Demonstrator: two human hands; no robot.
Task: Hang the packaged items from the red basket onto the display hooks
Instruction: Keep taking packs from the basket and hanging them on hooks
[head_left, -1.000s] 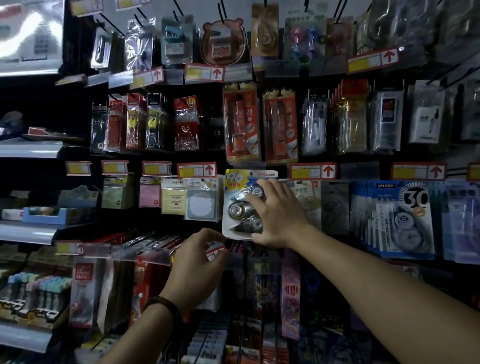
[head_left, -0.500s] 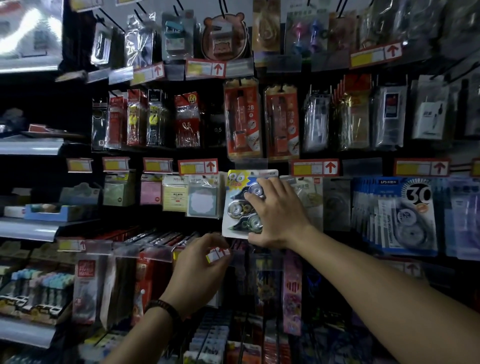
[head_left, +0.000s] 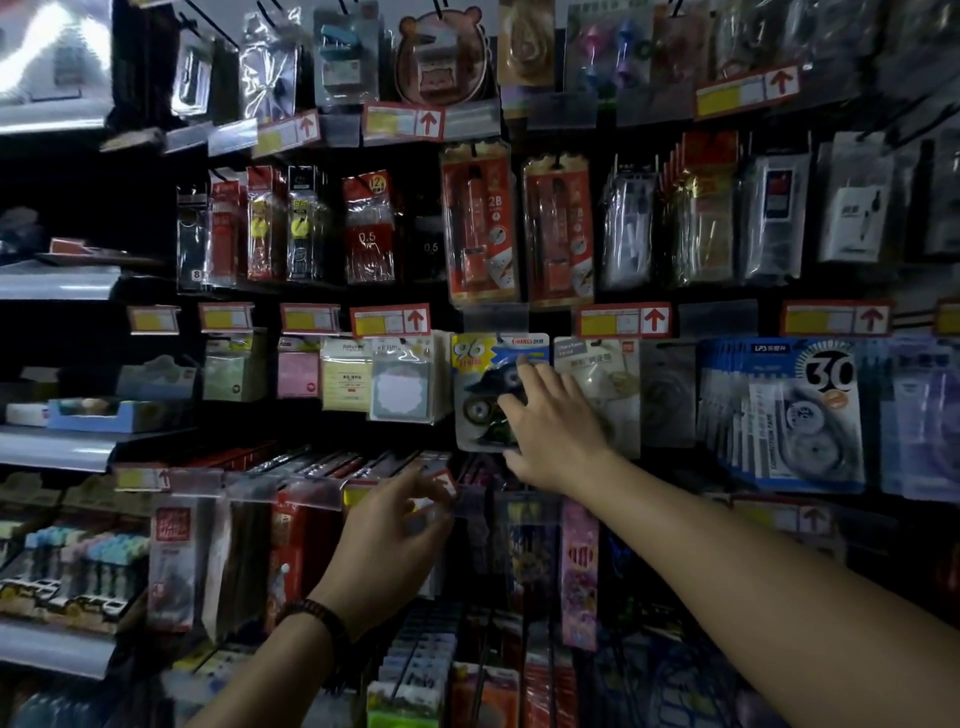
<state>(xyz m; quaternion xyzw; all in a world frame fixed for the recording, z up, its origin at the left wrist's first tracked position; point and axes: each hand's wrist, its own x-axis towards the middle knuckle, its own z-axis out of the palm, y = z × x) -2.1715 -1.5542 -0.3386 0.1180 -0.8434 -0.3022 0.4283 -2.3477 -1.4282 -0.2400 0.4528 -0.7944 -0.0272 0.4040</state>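
Straightened from its grip, the right hand (head_left: 550, 421) rests open-fingered on the correction-tape pack (head_left: 480, 395), the left hand (head_left: 387, 540) too blurred to judge; a half-seated hang-hole could drop the pack.

Dim overall, glare off shiny panel (head_left: 49, 57) top left (blown out), left hand (head_left: 387, 545) motion-blurred, edges bowed.
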